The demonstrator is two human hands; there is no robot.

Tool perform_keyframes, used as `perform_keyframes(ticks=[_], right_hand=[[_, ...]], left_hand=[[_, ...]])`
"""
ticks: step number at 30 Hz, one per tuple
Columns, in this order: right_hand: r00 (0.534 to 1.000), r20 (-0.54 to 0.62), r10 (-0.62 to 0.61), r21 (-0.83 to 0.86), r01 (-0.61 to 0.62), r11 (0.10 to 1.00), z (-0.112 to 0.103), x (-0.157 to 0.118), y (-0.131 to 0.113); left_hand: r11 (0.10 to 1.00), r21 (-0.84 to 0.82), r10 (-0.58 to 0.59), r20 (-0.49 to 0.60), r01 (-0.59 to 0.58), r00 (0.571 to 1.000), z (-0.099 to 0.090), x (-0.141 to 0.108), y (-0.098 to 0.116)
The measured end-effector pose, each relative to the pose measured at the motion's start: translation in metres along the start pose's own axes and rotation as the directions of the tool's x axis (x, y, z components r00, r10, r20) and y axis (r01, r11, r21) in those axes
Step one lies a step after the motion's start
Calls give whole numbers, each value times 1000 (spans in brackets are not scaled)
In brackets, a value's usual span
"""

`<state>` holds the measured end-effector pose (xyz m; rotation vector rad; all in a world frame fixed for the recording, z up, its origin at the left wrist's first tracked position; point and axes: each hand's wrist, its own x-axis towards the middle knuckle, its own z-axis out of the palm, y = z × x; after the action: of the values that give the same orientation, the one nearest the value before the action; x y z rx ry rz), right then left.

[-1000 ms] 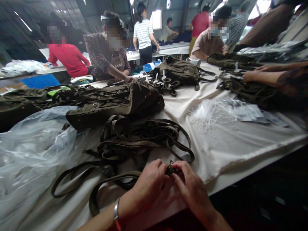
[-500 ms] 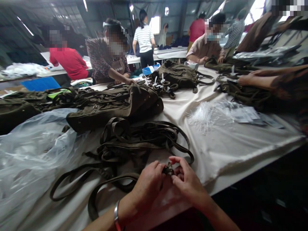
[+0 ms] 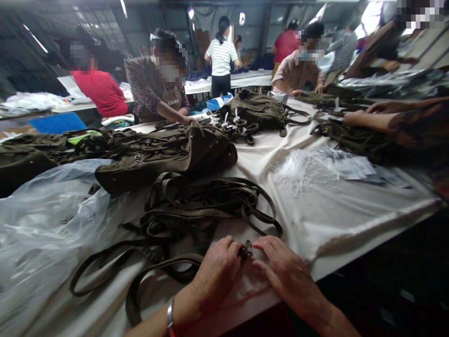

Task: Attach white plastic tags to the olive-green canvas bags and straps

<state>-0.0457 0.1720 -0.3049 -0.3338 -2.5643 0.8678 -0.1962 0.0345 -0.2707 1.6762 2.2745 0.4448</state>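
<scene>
On the cream cloth-covered table (image 3: 326, 220), a dark olive webbing strap (image 3: 154, 274) ends in a small dark metal clasp (image 3: 246, 249). The left hand (image 3: 219, 271) pinches it; the right hand (image 3: 284, 271) has let go (fingers now flat alongside), so fastening looks finished.

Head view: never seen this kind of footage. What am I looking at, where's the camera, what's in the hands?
No machine here: the camera sits on a person's head, looking forward and down at their own two bare hands. The left hand pinches a small metal clasp at the end of a dark olive strap; the right hand rests open beside it, fingertips close to the clasp. Beyond them, on the cloth-covered table, lie a tangle of straps, olive bags, a clear plastic sheet and a heap of white plastic ties. Other people work around the tables.
</scene>
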Motion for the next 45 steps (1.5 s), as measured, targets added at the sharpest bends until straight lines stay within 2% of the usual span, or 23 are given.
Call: perform_keyframes(ticks=[5, 9, 15, 21, 27, 31, 36, 40, 45], right_hand=[[999, -21, -26, -81, 25, 996, 9, -4, -9], [996, -51, 72, -52, -75, 996, 20, -1, -17], [987, -9, 159, 41, -159, 986, 17, 6, -18], [987, 9, 159, 1, -159, 987, 19, 14, -26], [997, 15, 75, 59, -75, 995, 14, 10, -11], [998, -3, 59, -27, -59, 998, 9, 7, 1], [996, 9, -87, -130, 87, 988, -1, 15, 6], [990, 18, -138, -45, 139, 989, -6, 19, 11], [988, 88, -123, 63, 118, 991, -2, 19, 16]], left_hand=[[1000, -8, 22, -13, -22, 1000, 1, -1, 1], [999, -34, 18, -8, -18, 1000, 1, 0, 1], [999, -41, 2, -23, -3, 1000, 4, -1, -2], [993, -121, -4, -51, -2, 999, 4, -3, -1], [995, -98, -11, -49, 6, 999, 4, -3, -3], [995, -101, -27, -23, 24, 999, 1, -2, -1], [991, -133, -7, -3, 7, 1000, -5, 2, 2], [989, -145, -28, 20, 31, 999, -9, 5, 3], [995, -94, -16, -38, 12, 999, -3, 11, 4]])
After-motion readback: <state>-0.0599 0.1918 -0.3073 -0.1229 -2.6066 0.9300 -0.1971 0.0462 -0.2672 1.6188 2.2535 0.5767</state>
